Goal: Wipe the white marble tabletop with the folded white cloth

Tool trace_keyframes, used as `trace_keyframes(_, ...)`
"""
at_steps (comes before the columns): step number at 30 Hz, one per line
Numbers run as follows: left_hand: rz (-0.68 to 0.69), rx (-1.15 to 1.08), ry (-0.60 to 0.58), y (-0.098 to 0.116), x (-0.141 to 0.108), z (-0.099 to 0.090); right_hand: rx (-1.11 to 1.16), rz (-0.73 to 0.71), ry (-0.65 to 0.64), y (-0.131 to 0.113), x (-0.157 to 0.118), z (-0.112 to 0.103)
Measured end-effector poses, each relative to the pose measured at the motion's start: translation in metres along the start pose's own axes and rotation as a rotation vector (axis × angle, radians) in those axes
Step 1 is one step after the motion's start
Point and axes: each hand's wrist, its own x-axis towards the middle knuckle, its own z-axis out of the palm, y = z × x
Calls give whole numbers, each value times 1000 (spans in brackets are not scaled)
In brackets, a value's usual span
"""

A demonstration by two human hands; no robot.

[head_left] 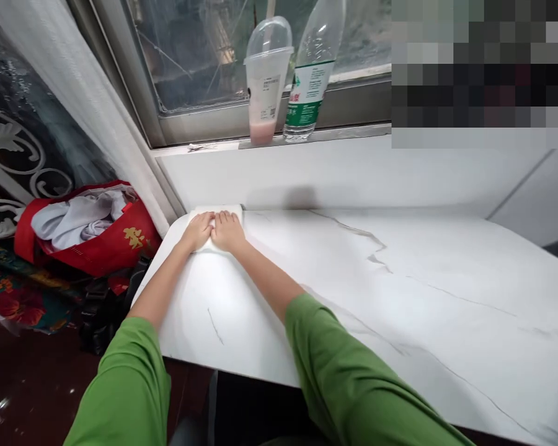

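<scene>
My left grip [199,230] and right grip [227,231] lie open, palms down, fingers extended, over a squarish white cloth [209,246] on the smooth, gray-veined bench [344,279].

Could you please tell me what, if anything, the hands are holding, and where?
Nothing appears gripped; the left hand and right hand lie flat atop a square, white, cloth-like pad.

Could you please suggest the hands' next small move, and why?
Perhaps the left hand and right hand could slide what looks like a white cloth slightly right: both rest on it at the far left corner of the tabletop, which extends mostly rightward.
</scene>
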Motion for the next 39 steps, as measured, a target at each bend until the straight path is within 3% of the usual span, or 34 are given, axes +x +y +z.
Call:
trace_keyframes(3,13,-28,19,-5,7,3,-6,17,13,3,7,3)
trace_keyframes(7,-14,-48,36,-7,-12,3,2,-23,31,-5,-4,2)
trace_keyframes(10,-31,-39,29,-7,-41,-4,29,-55,46,-25,-22,0)
trace_keyframes(14,-22,-17,1,-2,-102,-21,79,-104,51,-66,-64,-9)
trace_keyframes(20,-35,64,56,44,-206,-34,152,-271,-43,-102,-147,-39)
trace_keyframes(25,-96,154,120,90,-246,-28,198,-428,-178,-94,-178,-64)
trace_keyframes(28,-69,184,107,93,-239,-21,217,-454,-217,-81,-168,-65)
trace_keyframes(30,-55,187,68,80,-216,-17,215,-433,-193,-69,-149,-57)
trace_keyframes(36,-36,112,-126,18,-84,-10,195,-150,-39,-24,-57,-17)
trace_keyframes(39,-8,64,-126,6,-26,-2,124,-55,-8,1,-19,-7)
